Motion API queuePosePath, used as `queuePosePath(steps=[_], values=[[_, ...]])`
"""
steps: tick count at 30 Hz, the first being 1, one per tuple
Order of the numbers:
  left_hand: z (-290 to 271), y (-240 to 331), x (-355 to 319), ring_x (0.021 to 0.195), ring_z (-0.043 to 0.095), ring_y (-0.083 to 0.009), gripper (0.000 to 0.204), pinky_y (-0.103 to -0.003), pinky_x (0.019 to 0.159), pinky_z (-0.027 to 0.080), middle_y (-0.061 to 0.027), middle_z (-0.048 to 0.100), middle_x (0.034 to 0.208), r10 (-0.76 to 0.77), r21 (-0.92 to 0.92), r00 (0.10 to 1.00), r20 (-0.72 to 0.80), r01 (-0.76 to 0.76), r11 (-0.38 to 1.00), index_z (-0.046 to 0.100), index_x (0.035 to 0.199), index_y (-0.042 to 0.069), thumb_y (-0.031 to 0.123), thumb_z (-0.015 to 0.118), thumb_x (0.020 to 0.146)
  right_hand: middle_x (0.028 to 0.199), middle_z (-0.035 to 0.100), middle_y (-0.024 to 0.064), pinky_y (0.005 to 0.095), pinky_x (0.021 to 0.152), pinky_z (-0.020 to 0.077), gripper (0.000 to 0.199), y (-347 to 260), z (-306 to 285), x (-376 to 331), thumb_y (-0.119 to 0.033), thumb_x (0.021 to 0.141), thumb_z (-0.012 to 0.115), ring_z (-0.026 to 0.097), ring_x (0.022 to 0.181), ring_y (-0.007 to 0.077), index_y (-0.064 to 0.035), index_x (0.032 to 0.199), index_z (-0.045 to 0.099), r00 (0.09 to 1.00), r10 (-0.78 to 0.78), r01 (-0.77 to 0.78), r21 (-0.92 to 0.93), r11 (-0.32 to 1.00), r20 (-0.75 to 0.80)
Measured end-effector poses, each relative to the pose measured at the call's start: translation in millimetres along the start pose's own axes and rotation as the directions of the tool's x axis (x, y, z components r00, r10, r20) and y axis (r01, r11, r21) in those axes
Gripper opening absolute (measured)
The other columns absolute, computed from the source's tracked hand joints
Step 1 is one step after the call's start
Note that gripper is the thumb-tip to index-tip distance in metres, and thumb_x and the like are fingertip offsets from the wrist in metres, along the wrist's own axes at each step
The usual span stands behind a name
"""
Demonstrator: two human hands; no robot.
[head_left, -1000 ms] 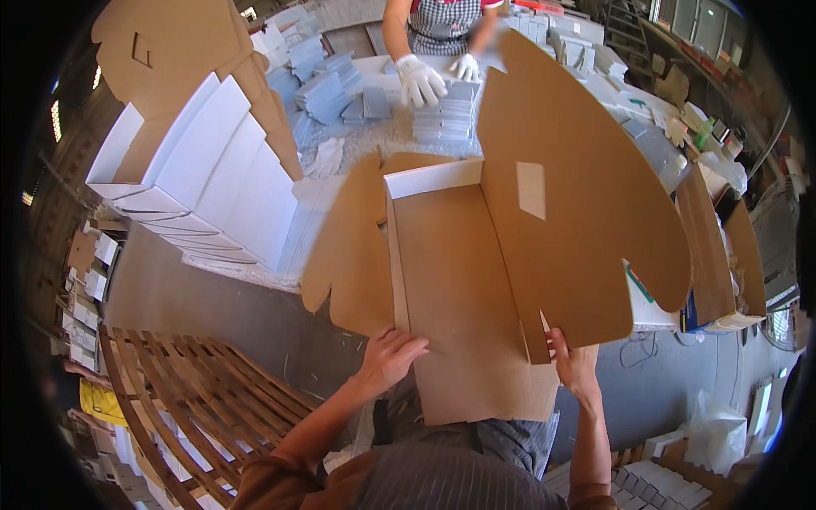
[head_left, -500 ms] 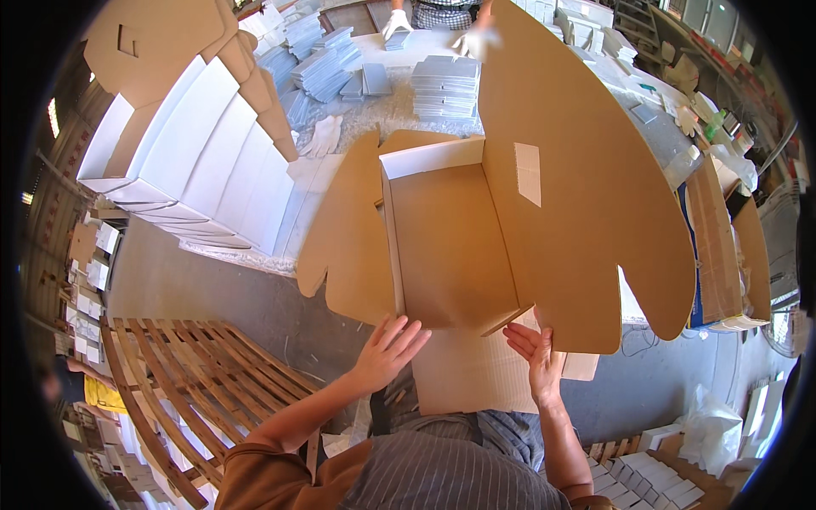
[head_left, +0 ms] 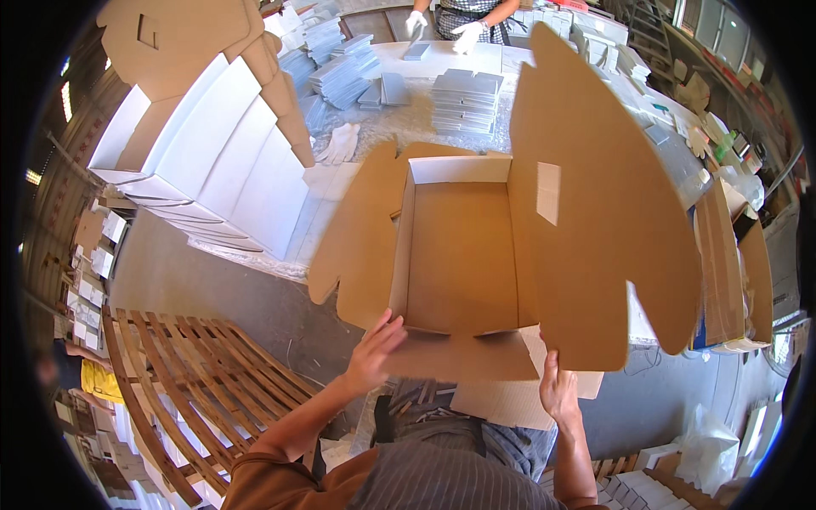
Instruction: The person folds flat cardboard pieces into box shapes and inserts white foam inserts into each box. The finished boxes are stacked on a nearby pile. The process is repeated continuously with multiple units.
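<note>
A partly folded cardboard box (head_left: 463,246), brown inside with a white far wall, lies before me at the table's near edge. Its large lid panel (head_left: 595,221) stands up on the right, and a wide side flap (head_left: 353,246) spreads out on the left. The near flap (head_left: 459,353) hangs outward toward me, with two small tabs at the front corners. My left hand (head_left: 372,353) is at the near left corner, fingers apart and slightly blurred. My right hand (head_left: 559,387) pinches the cardboard at the lid panel's lower near corner. A flat cardboard piece (head_left: 501,404) lies under the box, above my lap.
Stacked folded boxes (head_left: 225,153) stand on the left. Grey flat pieces (head_left: 466,102) and a white glove (head_left: 340,143) lie on the table (head_left: 408,123). Across it works a person in white gloves (head_left: 469,36). A wooden slatted pallet (head_left: 195,382) is at lower left, an open carton (head_left: 718,263) at right.
The near flap has swung down and outward toward me. My right hand has gone from open fingers to a pinch on the cardboard, a little lower. My left hand has shifted slightly left.
</note>
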State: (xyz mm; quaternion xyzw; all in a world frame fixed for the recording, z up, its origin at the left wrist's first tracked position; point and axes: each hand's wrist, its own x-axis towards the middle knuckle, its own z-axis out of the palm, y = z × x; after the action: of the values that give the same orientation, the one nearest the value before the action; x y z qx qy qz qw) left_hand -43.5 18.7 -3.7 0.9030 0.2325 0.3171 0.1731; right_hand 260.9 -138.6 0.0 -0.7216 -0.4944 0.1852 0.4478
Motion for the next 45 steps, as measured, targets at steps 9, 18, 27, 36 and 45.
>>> queuePosePath(steps=[9, 18, 27, 36, 45], values=[[26, 27, 4, 0.091, 0.061, -0.0271, 0.035, -0.032, 0.079, 0.048, -0.0157, 0.060, 0.104, -0.500, -0.284, 0.819, -0.281, 0.426, 0.859, 0.063, 0.109, 0.000, -0.007, 0.063, 0.074, 0.081, 0.056, 0.0199, 0.0489, 0.068, 0.0419, 0.016, 0, 9, -28, -0.017, 0.087, 0.054, 0.053, 0.076, 0.0404, -0.0010, 0.083, 0.057, 0.988, -0.149, 0.150, -0.299, 0.942, 0.023], [25, 20, 36, 0.079, 0.058, -0.0195, 0.035, -0.030, 0.069, 0.046, -0.0087, 0.059, 0.086, -0.534, -0.341, 0.761, -0.368, 0.423, 0.839, 0.061, 0.111, 0.003, 0.012, 0.069, 0.079, 0.112, 0.054, 0.0241, 0.0454, 0.088, 0.0413, 0.029, -3, 10, -28, -0.011, 0.093, 0.042, 0.051, 0.103, 0.0402, 0.0041, 0.115, 0.052, 0.975, -0.205, 0.219, -0.264, 0.939, 0.081], [13, 29, 80, 0.117, 0.047, -0.0318, 0.051, -0.040, 0.097, 0.040, -0.0154, 0.054, 0.118, -0.040, 0.380, 0.999, -0.017, 0.044, 0.924, 0.055, 0.119, 0.008, -0.003, 0.059, 0.070, 0.107, 0.061, 0.0194, 0.0423, 0.089, 0.0430, 0.024, -50, 8, -14, -0.007, 0.092, 0.045, 0.057, 0.101, 0.0359, 0.0000, 0.111, 0.059, 0.993, -0.109, 0.116, -0.228, 0.967, 0.042], [22, 20, 89, 0.102, 0.055, -0.0333, 0.041, -0.044, 0.075, 0.050, -0.0151, 0.058, 0.102, -0.149, 0.115, 0.714, 0.684, 0.097, 0.989, 0.055, 0.109, -0.001, 0.024, 0.063, 0.078, 0.106, 0.061, 0.0190, 0.0420, 0.088, 0.0431, 0.022, -78, 5, -9, -0.006, 0.090, 0.047, 0.057, 0.099, 0.0362, -0.0004, 0.107, 0.059, 0.990, -0.139, 0.136, -0.171, 0.976, -0.008], [56, 2, 109, 0.088, 0.058, -0.0386, 0.023, -0.047, 0.073, 0.048, -0.0203, 0.058, 0.092, -0.126, 0.023, 0.671, 0.731, 0.159, 0.987, 0.061, 0.088, -0.001, 0.008, 0.055, 0.068, 0.103, 0.063, 0.0185, 0.0403, 0.086, 0.0461, 0.024, -85, 0, -1, -0.012, 0.093, 0.045, 0.060, 0.095, 0.0328, 0.0028, 0.106, 0.060, 0.992, -0.126, 0.124, -0.141, 0.982, -0.003]])
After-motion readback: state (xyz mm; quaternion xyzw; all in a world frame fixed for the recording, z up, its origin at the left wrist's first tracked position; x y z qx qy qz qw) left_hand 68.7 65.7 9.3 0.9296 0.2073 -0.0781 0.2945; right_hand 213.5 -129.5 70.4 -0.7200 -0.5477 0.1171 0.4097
